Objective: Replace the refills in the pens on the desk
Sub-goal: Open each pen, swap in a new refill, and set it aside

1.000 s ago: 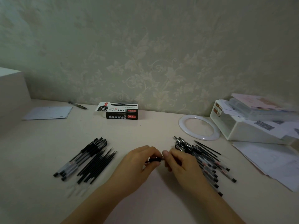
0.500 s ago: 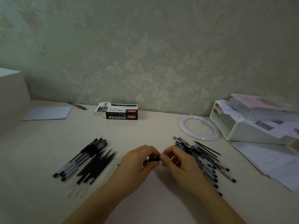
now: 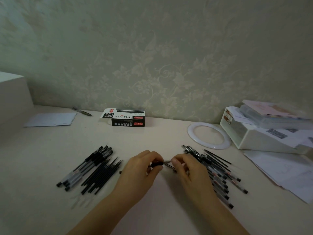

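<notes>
Mid-desk, your left hand (image 3: 138,172) is gripping the black pen barrel (image 3: 157,164); your right hand (image 3: 188,168) is pinching its metal tip piece (image 3: 168,162). Bare desk (image 3: 152,138) is lying ahead, toward the pen box (image 3: 127,118). Refills (image 3: 101,175) are flanking left, pens (image 3: 218,173) right. Since half a second ago, the tip is showing farther out of the barrel.

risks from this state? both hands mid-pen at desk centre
1. The left hand and right hand pinch one pen over the desk; a small loosened part could drop and roll.
2. The right forearm lies close to the right pen pile and might sweep it.
3. Loose refills lie against the left pens; batches may mix.
</notes>
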Demonstrator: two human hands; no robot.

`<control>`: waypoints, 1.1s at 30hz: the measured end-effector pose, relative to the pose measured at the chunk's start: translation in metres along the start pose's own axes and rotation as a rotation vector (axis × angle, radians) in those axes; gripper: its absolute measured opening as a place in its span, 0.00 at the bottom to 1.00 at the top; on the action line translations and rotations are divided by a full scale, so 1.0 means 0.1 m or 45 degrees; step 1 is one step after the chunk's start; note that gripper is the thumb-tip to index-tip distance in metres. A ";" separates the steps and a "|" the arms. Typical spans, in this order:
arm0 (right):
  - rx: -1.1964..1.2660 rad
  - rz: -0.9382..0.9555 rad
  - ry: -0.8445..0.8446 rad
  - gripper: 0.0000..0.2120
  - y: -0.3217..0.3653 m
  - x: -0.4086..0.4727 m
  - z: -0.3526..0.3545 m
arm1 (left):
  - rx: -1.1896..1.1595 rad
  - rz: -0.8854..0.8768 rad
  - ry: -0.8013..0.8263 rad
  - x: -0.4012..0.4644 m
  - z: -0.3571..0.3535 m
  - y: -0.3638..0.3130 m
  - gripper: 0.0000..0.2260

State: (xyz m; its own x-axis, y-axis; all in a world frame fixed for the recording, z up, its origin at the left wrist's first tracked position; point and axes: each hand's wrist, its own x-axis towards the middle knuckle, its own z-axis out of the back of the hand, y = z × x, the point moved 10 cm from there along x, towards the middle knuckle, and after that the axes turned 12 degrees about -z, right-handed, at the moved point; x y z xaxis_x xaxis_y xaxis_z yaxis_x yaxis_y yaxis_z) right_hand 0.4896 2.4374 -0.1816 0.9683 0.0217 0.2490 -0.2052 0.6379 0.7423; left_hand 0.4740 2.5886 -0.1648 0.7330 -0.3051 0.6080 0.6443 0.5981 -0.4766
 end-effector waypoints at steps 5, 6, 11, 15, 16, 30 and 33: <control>-0.404 0.059 -0.010 0.17 -0.08 -0.01 -0.12 | 0.039 0.105 0.001 -0.02 0.04 0.14 0.02; -0.410 0.076 0.003 0.15 -0.06 -0.02 -0.14 | 0.047 0.109 0.015 -0.02 0.03 0.14 0.03; -0.425 0.121 0.014 0.02 0.00 -0.04 -0.15 | 0.058 0.130 0.054 -0.04 -0.02 0.18 0.03; -0.380 0.073 0.007 0.07 -0.06 0.00 -0.06 | 0.059 0.135 0.073 -0.04 -0.01 0.21 0.03; -0.356 0.071 0.009 0.08 -0.06 0.00 -0.04 | 0.059 0.134 0.075 -0.04 -0.01 0.22 0.04; -0.181 0.239 0.047 0.06 0.12 -0.03 -0.05 | -0.020 0.092 0.079 -0.01 -0.02 0.15 0.06; -0.091 0.284 0.053 0.07 0.19 -0.06 -0.03 | 0.012 0.028 0.132 0.00 -0.06 0.08 0.07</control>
State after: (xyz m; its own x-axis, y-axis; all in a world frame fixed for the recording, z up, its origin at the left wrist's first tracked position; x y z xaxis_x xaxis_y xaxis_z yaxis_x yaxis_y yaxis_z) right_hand 0.4806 2.4523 -0.1708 0.9055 0.1986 0.3749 -0.4053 0.6664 0.6258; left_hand 0.4808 2.5893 -0.1719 0.7659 -0.3664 0.5283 0.6260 0.6123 -0.4829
